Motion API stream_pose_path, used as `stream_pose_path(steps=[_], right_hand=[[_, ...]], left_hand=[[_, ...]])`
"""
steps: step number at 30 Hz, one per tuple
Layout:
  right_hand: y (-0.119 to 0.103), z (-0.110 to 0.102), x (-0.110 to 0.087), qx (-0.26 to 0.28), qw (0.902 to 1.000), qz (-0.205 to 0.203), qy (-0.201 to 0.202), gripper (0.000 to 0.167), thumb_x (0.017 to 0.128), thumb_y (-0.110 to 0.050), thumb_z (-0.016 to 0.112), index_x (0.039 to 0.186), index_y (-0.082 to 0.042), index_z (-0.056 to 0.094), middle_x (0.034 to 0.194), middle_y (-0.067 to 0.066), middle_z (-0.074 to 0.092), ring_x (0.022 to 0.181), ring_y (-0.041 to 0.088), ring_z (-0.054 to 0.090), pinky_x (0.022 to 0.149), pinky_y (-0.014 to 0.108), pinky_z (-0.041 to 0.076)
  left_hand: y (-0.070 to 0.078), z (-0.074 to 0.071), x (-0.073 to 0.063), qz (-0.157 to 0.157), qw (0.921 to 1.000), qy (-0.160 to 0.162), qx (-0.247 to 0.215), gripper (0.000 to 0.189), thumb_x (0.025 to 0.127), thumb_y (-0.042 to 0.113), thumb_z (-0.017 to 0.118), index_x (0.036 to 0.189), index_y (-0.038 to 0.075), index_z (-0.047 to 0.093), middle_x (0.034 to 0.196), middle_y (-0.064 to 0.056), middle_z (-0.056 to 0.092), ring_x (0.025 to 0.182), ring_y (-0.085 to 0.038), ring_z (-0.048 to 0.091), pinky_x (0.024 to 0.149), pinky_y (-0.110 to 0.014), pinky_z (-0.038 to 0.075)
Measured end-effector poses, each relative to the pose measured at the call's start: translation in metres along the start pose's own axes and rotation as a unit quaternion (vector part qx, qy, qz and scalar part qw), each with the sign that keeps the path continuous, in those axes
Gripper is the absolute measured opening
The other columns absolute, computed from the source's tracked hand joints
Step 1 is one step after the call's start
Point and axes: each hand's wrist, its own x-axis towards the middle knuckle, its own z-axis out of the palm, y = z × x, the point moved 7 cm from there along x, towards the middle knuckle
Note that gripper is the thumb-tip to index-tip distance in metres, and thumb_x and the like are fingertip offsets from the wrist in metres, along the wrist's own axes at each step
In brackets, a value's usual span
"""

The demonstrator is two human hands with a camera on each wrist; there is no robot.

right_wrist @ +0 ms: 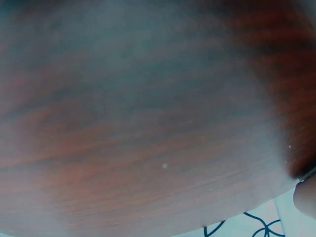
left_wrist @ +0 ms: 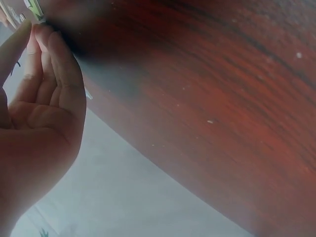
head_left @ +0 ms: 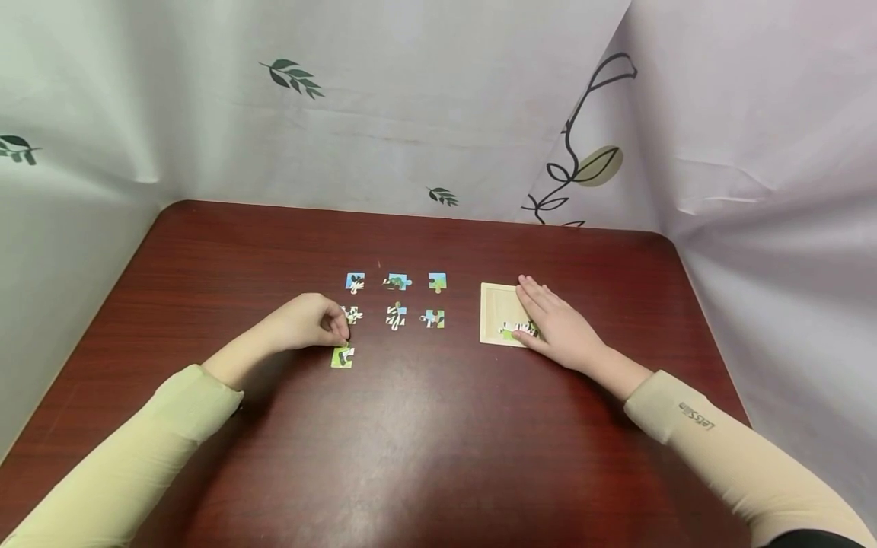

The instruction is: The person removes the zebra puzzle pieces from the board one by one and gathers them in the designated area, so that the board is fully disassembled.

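Note:
My left hand [head_left: 311,321] pinches with thumb and fingertips at the upper edge of a green-and-white jigsaw piece [head_left: 341,358] lying on the table. In the left wrist view the fingertips meet right beside the green piece [left_wrist: 34,8]. Another jigsaw piece [head_left: 354,314], black-and-white striped, is partly covered by the fingers. My right hand [head_left: 563,329] rests with straight fingers over the right side of a square wooden puzzle tray [head_left: 485,313]. Its thumb overlaps black-and-white pieces with green [head_left: 510,330] fitted along the tray's lower part. Only a fingertip [right_wrist: 306,200] shows in the right wrist view.
More loose jigsaw pieces lie in two rows between the hands: a blue one [head_left: 355,281], a tabbed one [head_left: 399,282], a blue-green one [head_left: 438,281], a striped one [head_left: 396,316] and another [head_left: 435,318]. The dark red table [head_left: 411,441] meets a pale curtain [head_left: 384,137] behind.

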Motion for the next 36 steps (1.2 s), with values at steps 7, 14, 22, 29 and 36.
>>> stream_pose_path(steps=[7, 14, 22, 29, 36], right_hand=[[-0.001, -0.001, 0.0, 0.0, 1.0, -0.001, 0.003, 0.086, 0.102, -0.044, 0.066, 0.162, 0.007, 0.031, 0.175, 0.023, 0.023, 0.164, 0.038, 0.023, 0.132, 0.055, 0.024], [-0.001, -0.002, -0.001, 0.0, 1.0, -0.002, 0.008, 0.086, 0.102, -0.043, 0.066, 0.162, 0.008, 0.031, 0.174, 0.024, 0.024, 0.163, 0.038, 0.024, 0.131, 0.056, 0.025], [-0.002, -0.001, -0.002, 0.002, 1.0, -0.002, 0.009, 0.086, 0.103, -0.042, 0.066, 0.162, 0.008, 0.03, 0.175, 0.023, 0.022, 0.163, 0.039, 0.024, 0.131, 0.057, 0.025], [-0.003, -0.001, -0.002, 0.004, 0.9999, -0.002, 0.011, 0.084, 0.103, -0.042, 0.065, 0.162, 0.008, 0.031, 0.175, 0.023, 0.022, 0.163, 0.039, 0.024, 0.131, 0.057, 0.025], [-0.004, -0.002, -0.003, 0.006, 0.9999, -0.004, 0.014, 0.082, 0.104, -0.04, 0.065, 0.161, 0.009, 0.032, 0.174, 0.025, 0.024, 0.162, 0.04, 0.025, 0.13, 0.058, 0.026]], left_hand=[[0.013, -0.004, 0.004, -0.007, 0.9995, 0.014, 0.026, 0.011, 0.089, 0.007, 0.079, 0.081, 0.014, 0.077, 0.077, 0.007, 0.075, 0.075, -0.004, 0.068, 0.076, -0.028, 0.055], [0.046, -0.002, 0.023, 0.027, 0.9994, 0.018, 0.015, 0.01, 0.091, 0.009, 0.079, 0.083, 0.015, 0.078, 0.082, 0.006, 0.076, 0.078, -0.007, 0.068, 0.079, -0.031, 0.058], [0.105, 0.009, 0.06, 0.084, 0.9963, 0.003, 0.015, 0.008, 0.092, 0.01, 0.079, 0.085, 0.015, 0.078, 0.084, 0.003, 0.076, 0.079, -0.01, 0.068, 0.08, -0.028, 0.058], [0.146, 0.031, 0.101, 0.094, 0.9954, -0.017, 0.008, 0.001, 0.093, 0.013, 0.079, 0.092, 0.012, 0.079, 0.087, 0.001, 0.078, 0.08, -0.009, 0.07, 0.078, -0.021, 0.056], [0.165, 0.062, 0.138, 0.095, 0.995, -0.022, 0.024, 0.012, 0.091, 0.013, 0.083, 0.101, 0.009, 0.077, 0.095, -0.003, 0.078, 0.09, -0.013, 0.072, 0.084, -0.022, 0.056]])
